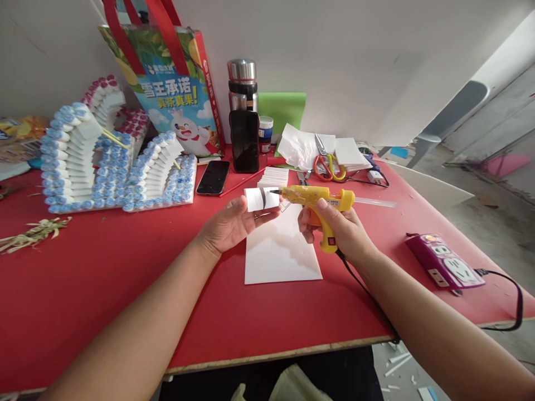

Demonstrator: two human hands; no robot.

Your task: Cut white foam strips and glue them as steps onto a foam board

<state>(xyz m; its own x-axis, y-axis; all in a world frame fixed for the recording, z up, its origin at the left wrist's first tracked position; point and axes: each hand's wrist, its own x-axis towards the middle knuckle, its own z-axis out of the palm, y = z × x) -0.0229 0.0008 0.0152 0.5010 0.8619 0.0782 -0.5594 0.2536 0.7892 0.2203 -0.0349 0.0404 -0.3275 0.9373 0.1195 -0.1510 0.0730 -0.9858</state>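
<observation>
My left hand (232,223) is closed on a small white rolled piece (254,200) with a dark band across it. In my right hand (340,225) is a yellow glue gun (307,195), gripped by its handle, with a clear glue stick (376,202) poking out of its back. The gun's nozzle points left and meets or nearly meets the right part of the white piece; I cannot tell whether it touches. Beneath both hands lies a white sheet (280,262). Just behind them is a row of white strips (274,177).
Blue-and-white roll models (90,161) stand at left beside a printed bag (179,106). Phones (213,177), a flask (242,78), scissors (328,164) and white paper (305,146) sit toward the back. A purple power strip (445,262) lies at right; the gun's cord runs over the front edge.
</observation>
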